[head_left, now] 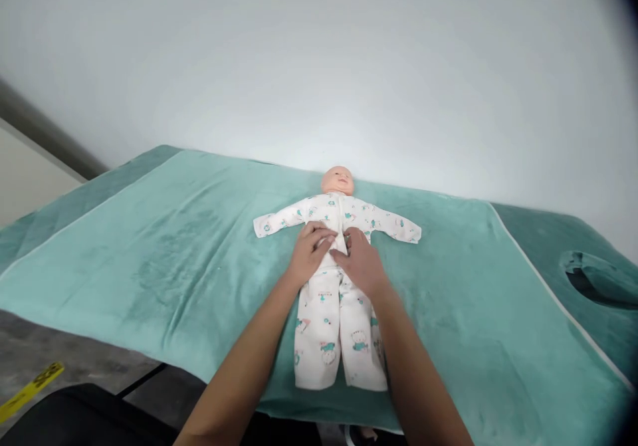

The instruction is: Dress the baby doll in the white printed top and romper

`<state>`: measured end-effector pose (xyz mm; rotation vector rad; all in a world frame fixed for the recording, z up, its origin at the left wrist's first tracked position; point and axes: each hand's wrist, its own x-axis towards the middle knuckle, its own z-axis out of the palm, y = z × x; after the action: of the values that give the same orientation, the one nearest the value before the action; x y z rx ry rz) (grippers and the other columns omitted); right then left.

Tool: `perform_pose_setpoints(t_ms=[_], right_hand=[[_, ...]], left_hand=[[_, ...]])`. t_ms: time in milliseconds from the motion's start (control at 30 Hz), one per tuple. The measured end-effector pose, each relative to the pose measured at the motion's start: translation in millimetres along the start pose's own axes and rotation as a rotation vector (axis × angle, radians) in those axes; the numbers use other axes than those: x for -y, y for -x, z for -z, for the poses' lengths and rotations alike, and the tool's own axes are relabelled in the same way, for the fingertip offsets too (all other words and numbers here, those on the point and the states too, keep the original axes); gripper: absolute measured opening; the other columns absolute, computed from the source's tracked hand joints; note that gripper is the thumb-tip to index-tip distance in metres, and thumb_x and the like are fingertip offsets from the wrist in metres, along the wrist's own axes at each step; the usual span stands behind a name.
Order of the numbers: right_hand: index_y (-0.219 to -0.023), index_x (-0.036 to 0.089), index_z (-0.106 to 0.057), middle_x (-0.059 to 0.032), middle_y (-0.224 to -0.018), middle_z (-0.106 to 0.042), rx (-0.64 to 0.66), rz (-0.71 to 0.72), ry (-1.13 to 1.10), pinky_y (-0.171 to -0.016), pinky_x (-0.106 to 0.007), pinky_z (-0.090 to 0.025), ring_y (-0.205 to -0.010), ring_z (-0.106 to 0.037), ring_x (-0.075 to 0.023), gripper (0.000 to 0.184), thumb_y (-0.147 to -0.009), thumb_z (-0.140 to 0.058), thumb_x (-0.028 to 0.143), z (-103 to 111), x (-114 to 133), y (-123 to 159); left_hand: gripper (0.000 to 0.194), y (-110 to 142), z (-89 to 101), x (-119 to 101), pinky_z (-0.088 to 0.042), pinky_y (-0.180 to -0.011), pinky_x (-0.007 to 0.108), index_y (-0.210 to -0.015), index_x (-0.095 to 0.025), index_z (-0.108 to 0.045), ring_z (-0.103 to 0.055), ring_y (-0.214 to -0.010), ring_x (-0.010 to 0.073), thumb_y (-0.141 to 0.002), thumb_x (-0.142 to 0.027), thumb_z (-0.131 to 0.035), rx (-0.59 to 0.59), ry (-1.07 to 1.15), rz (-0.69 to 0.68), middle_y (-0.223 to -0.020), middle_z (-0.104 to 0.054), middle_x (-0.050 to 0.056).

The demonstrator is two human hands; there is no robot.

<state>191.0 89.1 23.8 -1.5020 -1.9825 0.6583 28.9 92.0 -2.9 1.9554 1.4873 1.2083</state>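
Note:
A baby doll (337, 180) lies on its back, dressed in a white baby outfit (319, 326) printed with small green and pink figures. Its sleeves spread out to both sides and its trouser legs point toward me. Over the doll's belly, my left hand (312, 253) has its fingers curled on the front of the jacket, left of the centre opening. My right hand (361, 260) is at the other side of that opening, thumb and fingers bent together at the fabric edge. Whatever small fastening may be between the fingertips is hidden.
The doll lies on a green cover (214, 246) over a padded bed with a face hole (598, 280) at the right. A white wall (319, 67) stands behind. Yellow tape (30, 391) and a black seat (80, 416) are at lower left.

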Motion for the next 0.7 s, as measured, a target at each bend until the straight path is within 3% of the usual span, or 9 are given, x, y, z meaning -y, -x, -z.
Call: perform_pose_setpoints(t_ms=[167,267,333,433,533,700], right_hand=[[-0.131,0.022,-0.051,-0.0095,-0.113,-0.055,-0.242,0.027,0.091,-0.081,-0.036,-0.045,-0.100,-0.055,-0.0246,0.050,-0.082,-0.049,0.014,-28,-8,29],[-0.134,0.024,-0.053,-0.0095,-0.115,-0.055,-0.345,0.105,0.062,-0.099,-0.044,-0.041,-0.112,-0.049,-0.0267,0.055,-0.080,-0.047,0.012,-35,-20,39],[-0.134,0.025,-0.054,-0.0093,-0.119,-0.053,-0.366,0.129,0.000,-0.103,-0.047,-0.039,-0.116,-0.047,-0.0267,0.057,-0.079,-0.047,0.012,-36,-28,48],[-0.132,0.025,-0.054,-0.0089,-0.127,-0.050,-0.376,0.137,-0.037,-0.103,-0.046,-0.039,-0.120,-0.045,-0.0269,0.057,-0.077,-0.048,0.013,-36,-35,66],[-0.127,0.023,-0.057,-0.0090,-0.127,-0.053,-0.386,0.155,0.018,-0.102,-0.044,-0.039,-0.119,-0.044,-0.0267,0.050,-0.079,-0.048,0.013,-35,-32,76],[-0.125,0.022,-0.060,-0.0105,-0.119,-0.061,-0.403,0.155,0.249,-0.092,-0.040,-0.039,-0.105,-0.049,-0.0278,0.040,-0.085,-0.054,0.018,-26,-18,56]], left_hand=[[0.019,-1,-12.6,-23,-0.035,-0.092,0.035,-0.097,-0.022,-0.070,-0.057,-0.100,0.0196,-0.090,-0.038,-0.062,-0.030,-0.187,0.037,-0.098,-0.066,0.004],[0.014,-2,-18.4,-35,-0.036,-0.085,0.034,-0.084,-0.021,-0.065,-0.059,-0.089,0.0188,-0.090,-0.032,-0.061,-0.100,-0.228,0.103,-0.086,-0.067,0.002],[0.013,0,-20.3,-38,-0.038,-0.080,0.031,-0.081,-0.021,-0.062,-0.060,-0.081,0.0172,-0.090,-0.030,-0.059,-0.139,-0.174,0.152,-0.081,-0.067,0.000],[0.013,5,-23.6,-39,-0.038,-0.074,0.030,-0.085,-0.022,-0.059,-0.062,-0.074,0.0172,-0.093,-0.030,-0.053,-0.213,-0.128,0.232,-0.079,-0.068,0.000],[0.012,11,-30.3,-41,-0.037,-0.077,0.032,-0.094,-0.022,-0.060,-0.064,-0.079,0.0211,-0.094,-0.028,-0.050,-0.297,-0.232,0.265,-0.082,-0.070,0.002],[0.017,21,-38.7,-45,-0.036,-0.087,0.037,-0.103,-0.019,-0.062,-0.063,-0.096,0.0259,-0.095,-0.023,-0.047,-0.333,-0.371,0.189,-0.097,-0.071,0.009]])
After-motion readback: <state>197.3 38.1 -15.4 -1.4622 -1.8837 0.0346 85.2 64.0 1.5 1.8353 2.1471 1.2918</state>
